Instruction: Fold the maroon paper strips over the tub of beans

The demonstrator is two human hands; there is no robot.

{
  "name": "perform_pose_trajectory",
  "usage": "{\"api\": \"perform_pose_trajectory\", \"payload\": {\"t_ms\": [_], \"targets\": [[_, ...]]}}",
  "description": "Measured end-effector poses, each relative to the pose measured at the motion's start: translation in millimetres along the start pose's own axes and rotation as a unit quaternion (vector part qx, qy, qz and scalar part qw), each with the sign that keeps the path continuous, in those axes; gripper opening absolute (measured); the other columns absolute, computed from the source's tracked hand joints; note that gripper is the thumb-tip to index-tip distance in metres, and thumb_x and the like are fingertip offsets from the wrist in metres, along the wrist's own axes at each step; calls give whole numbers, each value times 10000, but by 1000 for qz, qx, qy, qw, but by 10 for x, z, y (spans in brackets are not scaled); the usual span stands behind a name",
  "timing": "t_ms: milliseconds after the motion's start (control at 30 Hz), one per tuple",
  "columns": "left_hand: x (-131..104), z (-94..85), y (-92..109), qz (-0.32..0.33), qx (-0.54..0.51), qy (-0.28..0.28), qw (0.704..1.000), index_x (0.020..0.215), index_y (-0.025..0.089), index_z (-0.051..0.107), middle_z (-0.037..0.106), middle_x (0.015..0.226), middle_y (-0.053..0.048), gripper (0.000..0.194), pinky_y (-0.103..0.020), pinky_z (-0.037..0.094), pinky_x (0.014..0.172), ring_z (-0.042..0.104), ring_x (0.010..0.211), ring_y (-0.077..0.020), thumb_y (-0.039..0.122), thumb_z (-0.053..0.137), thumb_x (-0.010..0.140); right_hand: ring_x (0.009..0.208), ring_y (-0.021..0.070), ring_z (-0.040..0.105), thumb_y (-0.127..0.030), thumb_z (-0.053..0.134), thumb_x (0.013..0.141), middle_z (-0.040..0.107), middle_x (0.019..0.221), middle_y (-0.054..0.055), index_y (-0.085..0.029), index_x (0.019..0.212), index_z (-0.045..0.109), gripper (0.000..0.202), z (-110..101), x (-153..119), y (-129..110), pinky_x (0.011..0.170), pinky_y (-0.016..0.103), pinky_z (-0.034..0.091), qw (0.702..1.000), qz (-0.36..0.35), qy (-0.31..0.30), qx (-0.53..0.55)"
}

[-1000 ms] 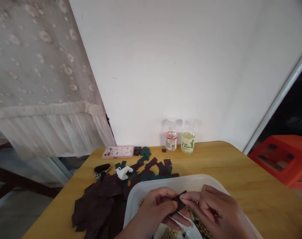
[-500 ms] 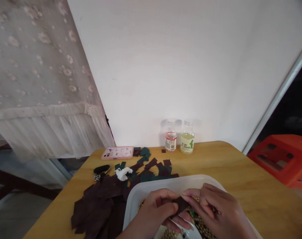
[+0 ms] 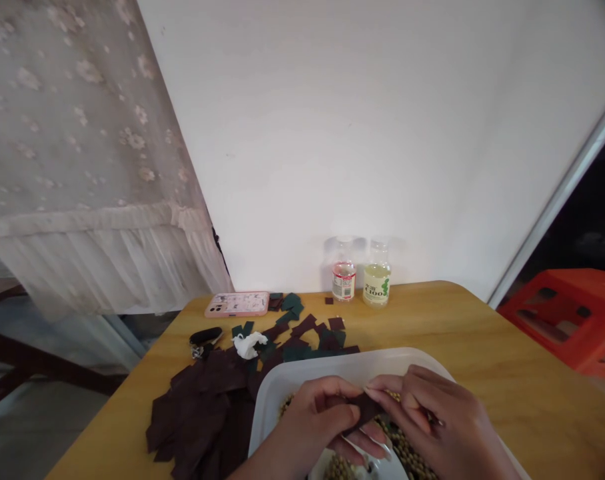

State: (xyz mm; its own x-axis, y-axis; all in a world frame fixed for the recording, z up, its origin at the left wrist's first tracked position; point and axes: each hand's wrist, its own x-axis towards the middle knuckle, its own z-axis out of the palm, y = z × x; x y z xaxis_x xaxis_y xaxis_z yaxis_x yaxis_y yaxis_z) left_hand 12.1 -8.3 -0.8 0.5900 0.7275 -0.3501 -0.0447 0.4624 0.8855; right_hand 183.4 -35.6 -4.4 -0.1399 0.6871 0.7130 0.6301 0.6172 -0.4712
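Note:
Over a white plastic tub (image 3: 275,385), my two hands meet on a small dark brown square of cloth (image 3: 363,411). My left hand (image 3: 322,417) pinches it between thumb and index finger, its other fingers curled beneath. At the cloth's far edge, the thumb and index finger of my right hand (image 3: 427,420) are closed on it. Below the hands lie many beige bead-like pieces (image 3: 407,460) in the tub. A white dish (image 3: 390,467) inside the tub holds more of them, partly hidden by my left hand.
Dark brown cloth squares (image 3: 197,413) are heaped left of the tub, with green pieces (image 3: 291,303) behind. A crumpled white tissue (image 3: 250,345), a black key fob (image 3: 205,337) and a phone (image 3: 237,304) lie nearby. Two bottles (image 3: 343,280) stand by the wall; an orange stool (image 3: 567,320) is right.
Both hands keep their hold on the brown cloth square, with hardly any finger movement. The whole view has shifted slightly.

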Motion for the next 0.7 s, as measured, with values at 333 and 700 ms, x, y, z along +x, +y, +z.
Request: {"api": "perform_pose_trajectory", "payload": {"t_ms": [333,700], "targets": [[-6,18,28,11,-3,19,1000,797,142,529,674,642,-66,381,-211,440,496,663,605,-195,416,683,581,509,96,581,-121,529,830,595,545,-16,-212,527,323,377,-9,5,-26,435,180,433,1000,-18,-16,6],[-7,3,23,12,-23,6,1000,790,128,565,671,623,-49,345,-186,456,491,650,552,-149,388,689,601,484,84,549,-129,531,836,518,497,-40,-206,527,295,396,-14,23,-37,435,169,415,1000,-14,-7,7]]}}
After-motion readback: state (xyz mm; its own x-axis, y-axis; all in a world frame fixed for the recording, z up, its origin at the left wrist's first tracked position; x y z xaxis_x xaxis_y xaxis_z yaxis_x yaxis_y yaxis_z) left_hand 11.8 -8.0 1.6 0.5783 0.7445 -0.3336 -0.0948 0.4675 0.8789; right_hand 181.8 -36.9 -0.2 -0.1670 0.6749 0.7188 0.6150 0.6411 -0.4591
